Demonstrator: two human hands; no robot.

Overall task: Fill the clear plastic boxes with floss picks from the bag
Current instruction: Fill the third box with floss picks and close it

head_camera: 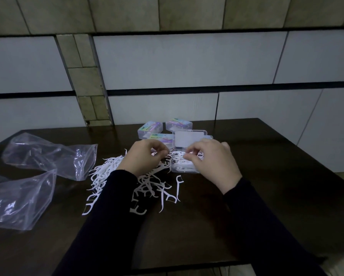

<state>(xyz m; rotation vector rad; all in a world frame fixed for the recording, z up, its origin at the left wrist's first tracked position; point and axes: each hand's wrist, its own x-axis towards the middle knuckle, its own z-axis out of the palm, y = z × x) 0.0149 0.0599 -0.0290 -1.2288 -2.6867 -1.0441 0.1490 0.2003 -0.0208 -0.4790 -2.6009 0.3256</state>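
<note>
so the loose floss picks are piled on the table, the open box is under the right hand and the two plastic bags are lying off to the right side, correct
Not quite: the two plastic bags lie off to the left side, not the right, as the head view shows. The rest holds: the loose floss picks are piled on the table, and the open box sits under the right hand.

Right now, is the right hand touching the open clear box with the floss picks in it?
Cannot tell. In the head view the right hand lies over the open clear box and hides its right part, so neither contact nor a gap shows plainly.
</note>
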